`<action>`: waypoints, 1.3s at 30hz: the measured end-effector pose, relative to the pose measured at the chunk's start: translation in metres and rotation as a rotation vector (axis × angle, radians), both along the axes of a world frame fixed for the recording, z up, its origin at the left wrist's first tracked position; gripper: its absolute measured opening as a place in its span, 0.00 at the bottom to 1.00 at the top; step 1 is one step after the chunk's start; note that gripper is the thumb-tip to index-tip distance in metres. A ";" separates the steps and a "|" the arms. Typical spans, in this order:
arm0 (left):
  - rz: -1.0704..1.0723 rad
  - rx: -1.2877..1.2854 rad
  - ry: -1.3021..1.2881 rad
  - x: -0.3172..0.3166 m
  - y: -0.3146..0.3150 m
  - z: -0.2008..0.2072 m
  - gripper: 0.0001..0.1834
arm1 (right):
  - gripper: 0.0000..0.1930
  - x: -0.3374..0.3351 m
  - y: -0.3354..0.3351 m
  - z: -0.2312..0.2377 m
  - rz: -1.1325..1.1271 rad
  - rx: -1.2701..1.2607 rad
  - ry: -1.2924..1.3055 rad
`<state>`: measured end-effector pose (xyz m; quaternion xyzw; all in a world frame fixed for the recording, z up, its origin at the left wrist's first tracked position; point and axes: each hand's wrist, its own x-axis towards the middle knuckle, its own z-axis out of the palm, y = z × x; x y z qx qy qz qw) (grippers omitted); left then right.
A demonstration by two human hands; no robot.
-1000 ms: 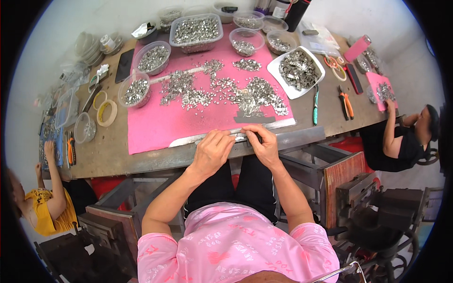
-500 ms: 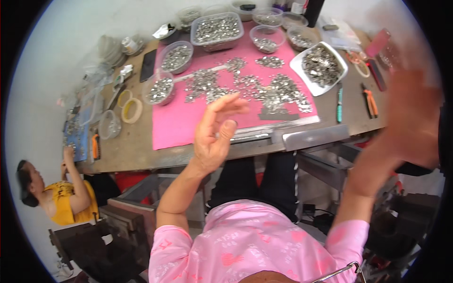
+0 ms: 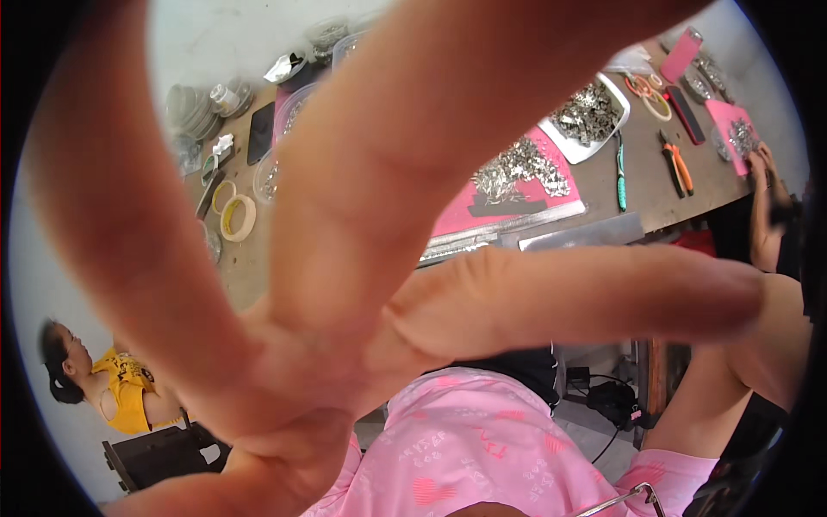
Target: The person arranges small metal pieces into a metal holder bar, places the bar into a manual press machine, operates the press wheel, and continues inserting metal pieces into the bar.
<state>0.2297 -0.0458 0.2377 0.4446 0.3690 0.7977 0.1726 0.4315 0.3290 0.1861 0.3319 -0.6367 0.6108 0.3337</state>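
My left hand [image 3: 336, 353] fills much of the head view, very close, with its fingers spread wide and nothing in them. Behind it, a pink mat [image 3: 452, 221] on the workbench bears a pile of small shiny metal pieces [image 3: 521, 171], partly covered by my fingers. Of my right arm, the upper arm and part of the forearm [image 3: 780, 345] show at the right edge; the right hand itself is not visible. A white dish [image 3: 624, 110] of metal pieces stands beyond my left thumb.
Right of the dish lie a teal-handled tool [image 3: 621, 183] and orange-handled pliers [image 3: 678, 165]. A co-worker's hands [image 3: 760, 164] are at another pink mat [image 3: 729, 116]. Tape rolls [image 3: 239, 218] and a dark phone [image 3: 261, 133] lie at left; a person in yellow [image 3: 133, 392] sits there.
My left hand has risen from over the mat's front to close before the camera, fingers spreading. My right hand, blurred at the right before, has left the visible picture.
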 end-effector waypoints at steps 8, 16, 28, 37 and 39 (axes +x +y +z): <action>0.078 -0.001 0.059 -0.009 0.013 0.007 0.59 | 0.26 0.054 0.086 0.000 -0.024 -0.001 0.065; 0.247 -0.198 0.233 -0.032 0.046 -0.042 0.41 | 0.25 -0.059 -0.054 0.080 -0.089 0.051 0.039; 0.582 -0.798 0.906 -0.090 0.071 -0.220 0.05 | 0.05 -0.182 -0.119 -0.164 -0.643 0.556 -0.421; 0.530 -0.969 0.666 -0.089 0.071 -0.223 0.03 | 0.05 -0.194 -0.129 -0.187 -0.763 0.742 -0.346; 0.544 -0.962 0.675 -0.087 0.072 -0.224 0.03 | 0.05 -0.197 -0.129 -0.188 -0.763 0.752 -0.352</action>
